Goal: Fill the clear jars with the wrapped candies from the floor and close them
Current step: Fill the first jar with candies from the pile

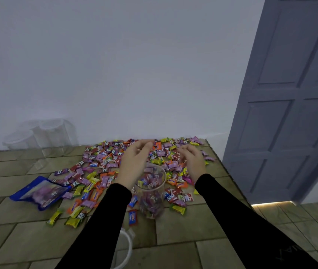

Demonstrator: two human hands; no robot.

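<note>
Both hands reach forward over the candy heap: the left hand [135, 161] hangs above the far rim of the open jar with its fingers loosely bent and nothing visibly held, while the right hand [192, 162] curls downward over the candies just right of the jar, and whether it pinches one I cannot tell. Behind them rises a pale wall [115, 65], with a grey-blue panelled door [290, 113] at the right. Brown floor tiles [28, 239] carry the wide spread of wrapped candies [105, 160], purple, red, yellow and orange, lying from the wall's foot toward the viewer. Three empty clear jars [43, 136] stand together against the wall at far left. A blue candy bag [40, 192] lies flat left of the heap. The clear jar [151, 193] being filled stands upright between the black sleeves, holding candies. A white lid [128, 247] lies on the tiles near the left sleeve, partly hidden.
</note>
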